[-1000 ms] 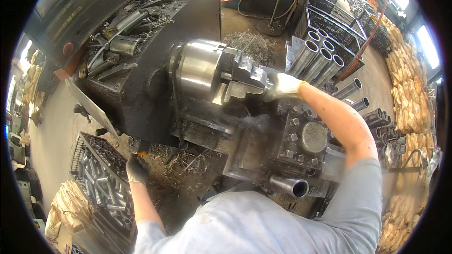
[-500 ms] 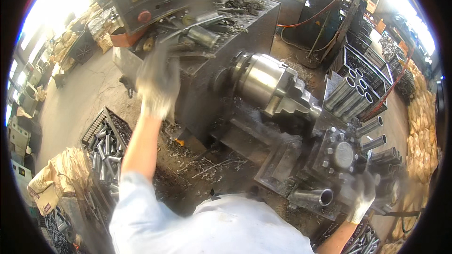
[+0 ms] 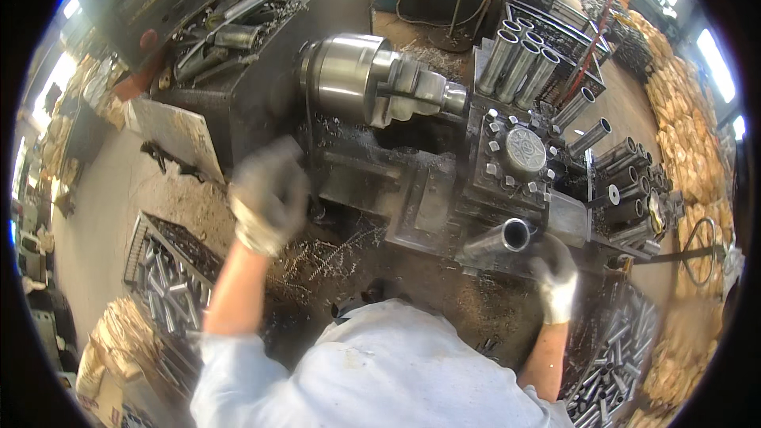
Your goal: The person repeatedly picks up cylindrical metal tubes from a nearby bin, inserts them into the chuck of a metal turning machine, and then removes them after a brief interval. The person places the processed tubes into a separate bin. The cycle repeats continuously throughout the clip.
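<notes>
My left hand (image 3: 271, 194), in a white work glove stained dark at the fingers, is smeared by motion in front of the lathe's headstock; its finger shape cannot be made out. Above it to the right is the steel chuck (image 3: 345, 75) with stepped jaws, a short bright tube end (image 3: 454, 98) showing at them. My right hand (image 3: 555, 273), gloved too, is beside the open end of a steel tube (image 3: 498, 241) lying at the carriage's near edge. Its dark, blurred fingers hide whether it grips anything. The square tool post (image 3: 509, 152) stands beyond.
Upright tubes (image 3: 519, 67) stand behind the tool post, and more tubes (image 3: 634, 190) lie at the right. Crates of cut tubes sit at lower left (image 3: 139, 257) and lower right (image 3: 614, 364). Metal shavings (image 3: 337, 257) cover the floor below the lathe. A wrench (image 3: 208, 36) lies on the headstock.
My left hand has come down and away from the headstock top. My right hand has moved left from the carriage's right end to beside the lying tube. The view has shifted right.
</notes>
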Available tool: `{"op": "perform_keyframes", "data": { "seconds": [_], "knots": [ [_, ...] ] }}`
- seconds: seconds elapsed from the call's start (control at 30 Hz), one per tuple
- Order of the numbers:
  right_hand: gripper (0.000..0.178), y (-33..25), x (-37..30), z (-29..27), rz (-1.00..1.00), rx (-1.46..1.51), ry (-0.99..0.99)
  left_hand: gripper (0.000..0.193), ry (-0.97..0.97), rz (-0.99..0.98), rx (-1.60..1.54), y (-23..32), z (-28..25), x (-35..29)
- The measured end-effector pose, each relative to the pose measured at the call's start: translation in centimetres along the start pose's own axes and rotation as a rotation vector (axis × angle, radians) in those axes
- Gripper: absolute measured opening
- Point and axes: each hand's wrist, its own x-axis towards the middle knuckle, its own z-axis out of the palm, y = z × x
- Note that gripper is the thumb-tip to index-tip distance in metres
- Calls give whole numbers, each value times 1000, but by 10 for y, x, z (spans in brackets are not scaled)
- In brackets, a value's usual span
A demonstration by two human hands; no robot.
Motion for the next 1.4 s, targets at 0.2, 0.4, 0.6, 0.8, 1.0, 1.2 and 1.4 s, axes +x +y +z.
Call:
{"op": "perform_keyframes", "data": {
  "seconds": [0.2,0.4,0.6,0.8,1.0,1.2,1.4],
  "knots": [
    [68,29,26,45,-144,55,-456,43,-645,-1504,168,80,-18,-368],
    [37,20,29,77,-159,171,-511,48,-1476,-1854,406,225,-184,-665],
    [59,-56,-4,96,-183,343,-797,43,92,-2477,90,320,-187,-666],
    [64,-150,-96,168,-673,473,-1067,50,-67,-2234,260,363,-183,-581],
    [56,-176,-300,244,-755,295,-1705,48,473,-2369,87,464,-222,-691],
    [46,-161,-485,260,-688,127,-2288,37,1362,-2467,233,606,-222,-773],
    [55,-184,-650,257,-1104,92,-2584,24,2759,-1489,242,684,-142,-753]
  ]
}}
